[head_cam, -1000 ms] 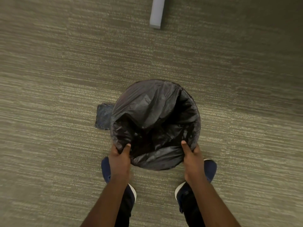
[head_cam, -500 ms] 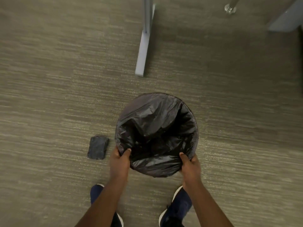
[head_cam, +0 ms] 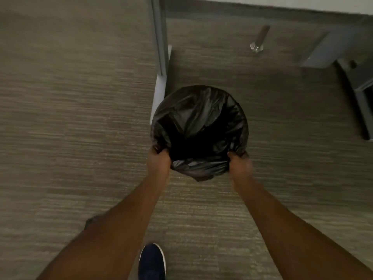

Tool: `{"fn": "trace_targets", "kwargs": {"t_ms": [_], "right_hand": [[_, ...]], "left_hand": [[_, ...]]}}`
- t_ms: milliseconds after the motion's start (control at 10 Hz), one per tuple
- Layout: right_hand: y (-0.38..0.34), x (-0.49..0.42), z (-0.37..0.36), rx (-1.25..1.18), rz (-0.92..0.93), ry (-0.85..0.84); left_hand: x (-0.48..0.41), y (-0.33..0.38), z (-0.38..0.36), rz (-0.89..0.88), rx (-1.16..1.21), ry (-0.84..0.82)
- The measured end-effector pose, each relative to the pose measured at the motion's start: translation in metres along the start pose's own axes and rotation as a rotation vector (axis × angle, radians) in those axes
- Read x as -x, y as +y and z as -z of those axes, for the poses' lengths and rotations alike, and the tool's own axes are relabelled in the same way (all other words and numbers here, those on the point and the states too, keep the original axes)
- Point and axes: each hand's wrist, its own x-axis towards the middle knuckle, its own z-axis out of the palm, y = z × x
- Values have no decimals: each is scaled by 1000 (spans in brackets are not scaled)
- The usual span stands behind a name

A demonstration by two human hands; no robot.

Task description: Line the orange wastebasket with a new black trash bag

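A black trash bag (head_cam: 201, 118) covers the round wastebasket entirely, so none of the orange shows. The bag's mouth is open and folded over the rim, with a dark hollow inside. My left hand (head_cam: 159, 161) grips the bag-covered rim at its near left. My right hand (head_cam: 239, 163) grips it at the near right. Both arms are stretched forward, holding the basket out in front of me beside a desk leg. Whether the basket rests on the carpet I cannot tell.
A grey desk leg with a flat foot (head_cam: 161, 73) stands just left of the basket. A chrome leg tip (head_cam: 256, 46) and grey furniture (head_cam: 343, 53) lie at the back right. A small dark pack (head_cam: 90, 221) peeks out by my left forearm. One blue shoe (head_cam: 152, 261) shows below.
I have stepped forward with the basket in both hands. It has moved away from the dark pack towards the desk leg, and my arms have stretched out.
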Motion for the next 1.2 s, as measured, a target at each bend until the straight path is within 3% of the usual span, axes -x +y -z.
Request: {"fn": "trace_targets", "kwargs": {"t_ms": [200, 600, 1100, 1200], "right_hand": [[-33, -68, -35, 24, 55, 29], [-55, -159, -79, -23, 41, 61], [-59, -183, -86, 26, -35, -35], [-60, -178, -78, 80, -53, 11]], "left_hand": [[-75, 31, -36, -116, 27, -153], [-188, 49, -89, -173, -83, -230], [-188, 63, -104, -131, -187, -235], [-170, 65, -93, -95, -218, -129]]}}
